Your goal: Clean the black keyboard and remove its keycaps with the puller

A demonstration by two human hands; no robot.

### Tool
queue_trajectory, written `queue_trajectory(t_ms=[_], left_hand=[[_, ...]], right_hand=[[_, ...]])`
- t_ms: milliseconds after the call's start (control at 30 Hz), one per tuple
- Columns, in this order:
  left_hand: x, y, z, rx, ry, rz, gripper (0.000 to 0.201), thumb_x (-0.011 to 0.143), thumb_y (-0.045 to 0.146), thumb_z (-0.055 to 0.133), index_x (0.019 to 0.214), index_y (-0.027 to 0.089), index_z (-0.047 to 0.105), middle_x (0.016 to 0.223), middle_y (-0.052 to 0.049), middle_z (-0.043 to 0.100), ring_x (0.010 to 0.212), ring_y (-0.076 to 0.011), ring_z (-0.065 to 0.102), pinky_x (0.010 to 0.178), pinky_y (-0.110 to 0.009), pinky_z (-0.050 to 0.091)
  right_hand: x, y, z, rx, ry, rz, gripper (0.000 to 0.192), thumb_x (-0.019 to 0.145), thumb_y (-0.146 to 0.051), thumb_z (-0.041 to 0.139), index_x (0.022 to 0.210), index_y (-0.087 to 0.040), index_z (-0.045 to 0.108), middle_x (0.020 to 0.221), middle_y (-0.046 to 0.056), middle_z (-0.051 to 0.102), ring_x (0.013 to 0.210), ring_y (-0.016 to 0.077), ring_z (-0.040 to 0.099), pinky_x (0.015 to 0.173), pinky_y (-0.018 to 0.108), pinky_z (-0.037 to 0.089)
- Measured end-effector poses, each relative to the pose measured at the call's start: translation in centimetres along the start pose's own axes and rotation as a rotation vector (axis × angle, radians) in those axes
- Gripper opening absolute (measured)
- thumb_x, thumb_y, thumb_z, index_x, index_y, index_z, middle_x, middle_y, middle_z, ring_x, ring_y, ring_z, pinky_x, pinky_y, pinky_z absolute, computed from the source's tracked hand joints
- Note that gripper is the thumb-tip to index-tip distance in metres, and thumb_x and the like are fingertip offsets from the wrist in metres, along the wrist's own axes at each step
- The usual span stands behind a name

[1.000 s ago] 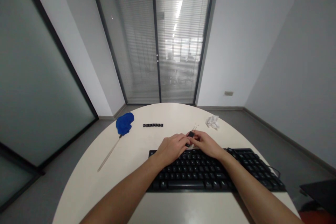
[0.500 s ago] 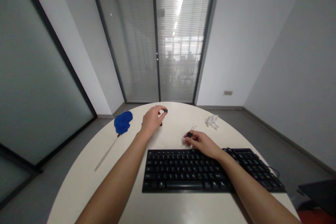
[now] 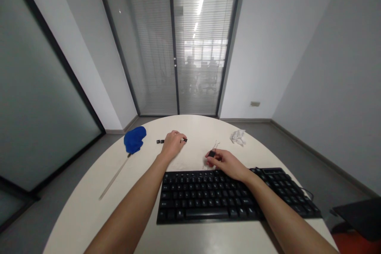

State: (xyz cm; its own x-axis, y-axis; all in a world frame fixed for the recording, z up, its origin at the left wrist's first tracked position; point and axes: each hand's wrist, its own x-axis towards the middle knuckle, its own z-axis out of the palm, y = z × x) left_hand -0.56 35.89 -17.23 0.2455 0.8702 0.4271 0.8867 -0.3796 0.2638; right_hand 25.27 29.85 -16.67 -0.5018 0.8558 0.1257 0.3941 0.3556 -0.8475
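My left hand (image 3: 174,144) is down at the table beyond the keyboard, fingertips closed on a small black keycap (image 3: 185,140). More black keycaps (image 3: 158,141) lie in a row just left of that hand, which hides part of the row. My right hand (image 3: 226,162) pinches the black handle of a wire keycap puller (image 3: 212,153). The puller's thin wire ends point away from me. Below both hands lies the black keyboard (image 3: 205,194), and my right wrist passes over its upper part.
To the left, a blue cloth duster (image 3: 134,139) with a long pale handle lies on the round white table (image 3: 80,206). A crumpled white tissue (image 3: 238,137) is at the right. The keyboard's cable shows near its right end. A dark chair (image 3: 357,218) stands at the lower right.
My left hand has lowered its keycap from the air to the table, bringing the row of keycaps into view. My right hand holds the puller almost in place. The view has shifted slightly.
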Motion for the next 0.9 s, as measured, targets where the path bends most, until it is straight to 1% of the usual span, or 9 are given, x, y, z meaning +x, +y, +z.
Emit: queue_trajectory(t_ms=[133, 300, 467, 600, 700, 800, 900], left_hand=[[0.0, -0.7, 0.8, 0.021, -0.003, -0.008, 0.016, 0.084, 0.019, 0.067, 0.098, 0.023, 0.074, 0.101, -0.006, 0.071, 0.113, -0.0265, 0.054, 0.098, -0.038, 0.041], [-0.2, -1.2, 1.1, 0.038, -0.002, -0.018, 0.015, 0.084, 0.021, 0.067, 0.098, 0.023, 0.074, 0.103, -0.006, 0.072, 0.113, -0.0270, 0.053, 0.098, -0.039, 0.042], [-0.3, -1.1, 1.0, 0.050, 0.002, -0.021, 0.023, 0.085, 0.021, 0.066, 0.108, 0.021, 0.071, 0.108, -0.007, 0.071, 0.114, -0.0267, 0.053, 0.097, -0.038, 0.042], [-0.4, -1.0, 0.8, 0.053, -0.012, -0.010, 0.016, 0.086, 0.021, 0.064, 0.100, 0.022, 0.073, 0.105, -0.006, 0.071, 0.111, -0.0267, 0.054, 0.096, -0.038, 0.042], [-0.5, -0.9, 0.7, 0.053, -0.017, -0.010, 0.016, 0.087, 0.021, 0.062, 0.099, 0.022, 0.073, 0.106, -0.006, 0.071, 0.112, -0.0270, 0.053, 0.096, -0.039, 0.042], [-0.5, -0.9, 0.6, 0.048, -0.017, -0.009, 0.016, 0.087, 0.020, 0.062, 0.099, 0.022, 0.072, 0.107, -0.006, 0.071, 0.112, -0.0272, 0.053, 0.096, -0.039, 0.042], [-0.6, -0.9, 0.6, 0.038, -0.013, -0.014, 0.017, 0.086, 0.019, 0.063, 0.100, 0.021, 0.071, 0.108, -0.007, 0.070, 0.113, -0.0275, 0.053, 0.096, -0.040, 0.042]], right_hand=[[0.0, 0.0, 0.0, 0.007, -0.003, -0.006, 0.032, 0.092, -0.046, 0.056, 0.096, -0.015, 0.066, 0.083, 0.006, 0.072, 0.077, 0.0189, 0.065, 0.070, 0.028, 0.048], [0.0, 0.3, 0.0, 0.014, -0.010, -0.005, 0.031, 0.092, -0.045, 0.056, 0.097, -0.016, 0.065, 0.084, 0.006, 0.072, 0.078, 0.0193, 0.066, 0.072, 0.029, 0.049], [0.0, 0.3, 0.0, 0.019, -0.014, -0.007, 0.031, 0.093, -0.044, 0.055, 0.098, -0.016, 0.065, 0.083, 0.006, 0.072, 0.078, 0.0192, 0.066, 0.073, 0.029, 0.049], [-0.1, -0.1, 0.0, 0.006, -0.016, -0.009, 0.032, 0.092, -0.046, 0.055, 0.096, -0.015, 0.065, 0.083, 0.006, 0.072, 0.078, 0.0192, 0.065, 0.072, 0.029, 0.049], [-0.2, -0.3, -0.1, 0.013, -0.014, 0.000, 0.034, 0.092, -0.047, 0.056, 0.096, -0.015, 0.066, 0.083, 0.006, 0.072, 0.077, 0.0193, 0.065, 0.072, 0.029, 0.049], [-0.3, -0.6, -0.6, 0.027, -0.005, 0.025, 0.037, 0.091, -0.050, 0.055, 0.099, -0.015, 0.065, 0.085, 0.007, 0.072, 0.078, 0.0199, 0.066, 0.070, 0.029, 0.049], [-0.7, -1.0, -1.8, 0.034, 0.010, 0.055, 0.040, 0.091, -0.053, 0.055, 0.102, -0.016, 0.064, 0.088, 0.008, 0.073, 0.081, 0.0211, 0.067, 0.071, 0.030, 0.050]])
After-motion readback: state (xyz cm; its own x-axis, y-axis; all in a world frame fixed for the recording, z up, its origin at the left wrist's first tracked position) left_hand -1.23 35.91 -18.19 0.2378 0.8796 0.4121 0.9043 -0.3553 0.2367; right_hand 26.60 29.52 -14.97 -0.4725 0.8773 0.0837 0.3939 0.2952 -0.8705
